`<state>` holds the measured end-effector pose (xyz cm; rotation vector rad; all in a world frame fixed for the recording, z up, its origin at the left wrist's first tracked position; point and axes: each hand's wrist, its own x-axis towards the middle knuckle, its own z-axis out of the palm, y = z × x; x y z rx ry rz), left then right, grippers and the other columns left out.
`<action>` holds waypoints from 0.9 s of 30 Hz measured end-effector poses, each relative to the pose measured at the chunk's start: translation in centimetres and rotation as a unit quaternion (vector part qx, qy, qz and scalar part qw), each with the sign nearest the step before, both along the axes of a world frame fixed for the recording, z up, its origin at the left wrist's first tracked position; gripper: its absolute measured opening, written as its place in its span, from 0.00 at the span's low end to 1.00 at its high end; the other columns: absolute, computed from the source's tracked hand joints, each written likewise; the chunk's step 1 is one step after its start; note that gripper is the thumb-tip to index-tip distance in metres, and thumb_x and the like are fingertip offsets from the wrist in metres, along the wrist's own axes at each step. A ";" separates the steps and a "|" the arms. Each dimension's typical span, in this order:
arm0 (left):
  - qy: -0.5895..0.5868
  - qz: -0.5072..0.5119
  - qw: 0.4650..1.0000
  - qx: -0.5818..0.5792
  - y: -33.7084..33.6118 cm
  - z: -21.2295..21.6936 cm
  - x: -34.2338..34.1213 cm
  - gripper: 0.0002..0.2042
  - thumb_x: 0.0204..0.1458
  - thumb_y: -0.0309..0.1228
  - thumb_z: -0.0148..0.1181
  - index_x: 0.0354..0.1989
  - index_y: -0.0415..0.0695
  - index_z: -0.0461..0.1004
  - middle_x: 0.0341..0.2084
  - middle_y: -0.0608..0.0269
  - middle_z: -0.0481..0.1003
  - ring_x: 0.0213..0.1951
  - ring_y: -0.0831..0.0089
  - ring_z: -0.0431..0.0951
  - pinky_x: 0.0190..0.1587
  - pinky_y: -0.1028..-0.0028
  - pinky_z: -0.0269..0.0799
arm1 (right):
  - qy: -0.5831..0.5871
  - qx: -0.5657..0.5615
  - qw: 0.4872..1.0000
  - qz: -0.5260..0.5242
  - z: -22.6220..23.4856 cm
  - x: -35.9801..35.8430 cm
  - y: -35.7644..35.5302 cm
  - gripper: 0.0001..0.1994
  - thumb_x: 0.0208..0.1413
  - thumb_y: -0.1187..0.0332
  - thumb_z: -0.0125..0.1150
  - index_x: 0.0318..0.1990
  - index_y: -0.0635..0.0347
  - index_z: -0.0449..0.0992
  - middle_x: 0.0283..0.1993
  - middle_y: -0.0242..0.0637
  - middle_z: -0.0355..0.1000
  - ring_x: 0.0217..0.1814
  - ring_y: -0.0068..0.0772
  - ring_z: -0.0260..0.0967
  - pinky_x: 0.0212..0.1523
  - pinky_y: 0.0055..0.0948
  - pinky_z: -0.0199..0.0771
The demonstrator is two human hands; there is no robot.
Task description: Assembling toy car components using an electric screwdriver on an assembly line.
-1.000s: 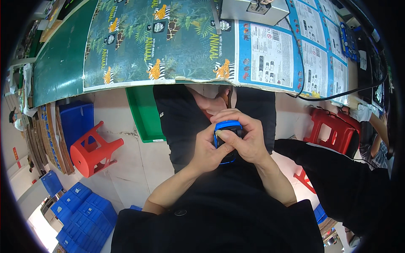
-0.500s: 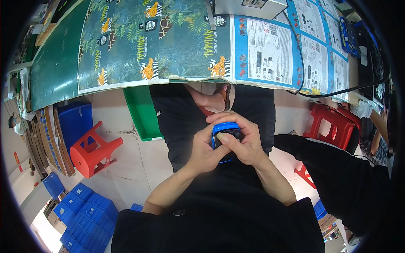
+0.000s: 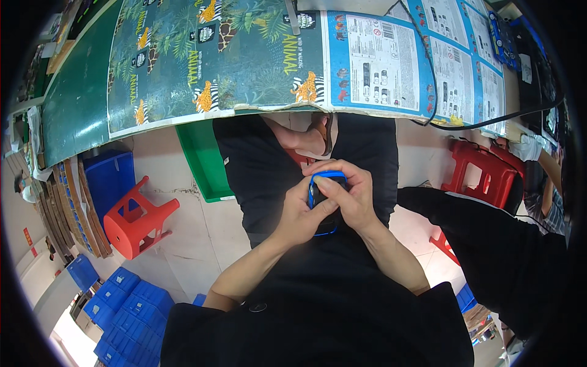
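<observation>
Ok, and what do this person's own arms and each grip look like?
The left grip and right grip are gloveless, with no watch or bracelet showing. The forearms are bare; wide black sleeves end above them.

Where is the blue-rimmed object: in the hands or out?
In: left hand and right hand both grip the blue-rimmed object, thumbs across it.

I see the person's bare forearms [image 3: 252, 273] angle inward; short of the bench edge [image 3: 183, 120], the left hand [image 3: 296, 211] and right hand [image 3: 356, 199] meet, fingers [image 3: 335, 165] curled, right thumb [image 3: 335, 191] lying nearer that edge than the left thumb [image 3: 324, 210].
</observation>
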<state>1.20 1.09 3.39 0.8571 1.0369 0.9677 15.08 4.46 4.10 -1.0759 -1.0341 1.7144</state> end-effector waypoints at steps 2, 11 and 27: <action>-0.007 0.004 1.000 -0.017 0.1 -0.2 0.0 0.14 0.55 0.31 0.64 0.46 0.37 0.73 0.34 0.66 0.76 0.36 0.82 0.74 0.39 0.77 0.70 | 0.039 -0.038 0.998 -0.031 -0.3 -0.2 -0.1 0.10 0.59 0.70 0.61 0.44 0.67 0.79 0.43 0.39 0.78 0.44 0.22 0.73 0.47 0.24 0.73; -0.023 -0.014 0.999 -0.030 0.3 -0.5 -0.1 0.17 0.55 0.30 0.63 0.51 0.37 0.70 0.39 0.67 0.75 0.42 0.81 0.74 0.46 0.78 0.70 | 0.015 0.011 0.999 -0.038 -0.8 -0.3 0.2 0.10 0.60 0.69 0.60 0.44 0.67 0.79 0.41 0.37 0.79 0.43 0.21 0.73 0.46 0.24 0.72; 0.007 0.020 1.000 -0.001 -1.2 -2.1 -0.2 0.16 0.53 0.26 0.65 0.50 0.38 0.73 0.37 0.65 0.76 0.39 0.80 0.75 0.43 0.77 0.70 | 0.050 -0.040 0.998 0.003 -1.9 -0.4 -1.0 0.10 0.62 0.70 0.57 0.45 0.67 0.78 0.52 0.43 0.75 0.50 0.26 0.72 0.51 0.27 0.70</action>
